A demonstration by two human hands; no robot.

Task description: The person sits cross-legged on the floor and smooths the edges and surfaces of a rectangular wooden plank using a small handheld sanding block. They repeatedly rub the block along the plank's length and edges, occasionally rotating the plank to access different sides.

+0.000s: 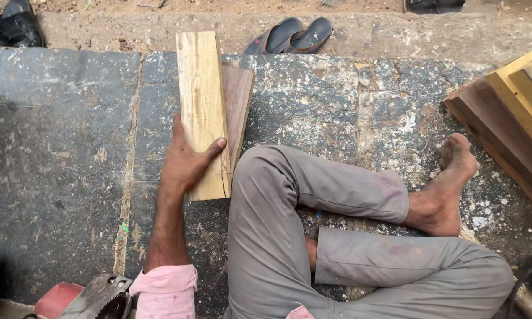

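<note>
Resting left hand (186,162) flat on pale plank (202,88), stone floor (71,147).

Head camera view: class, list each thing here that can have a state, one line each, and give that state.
Left hand: open, palm flat on the pale plank.
Pale plank: lying flat on the stone floor, overlapping the dark plank.
Dark plank: lying flat, partly under the pale plank.
Sandals: off, lying on the ground beyond the planks.
Stacked boards: piled at the right.
Bare foot: resting on the floor.
Right hand: not in view.
</note>
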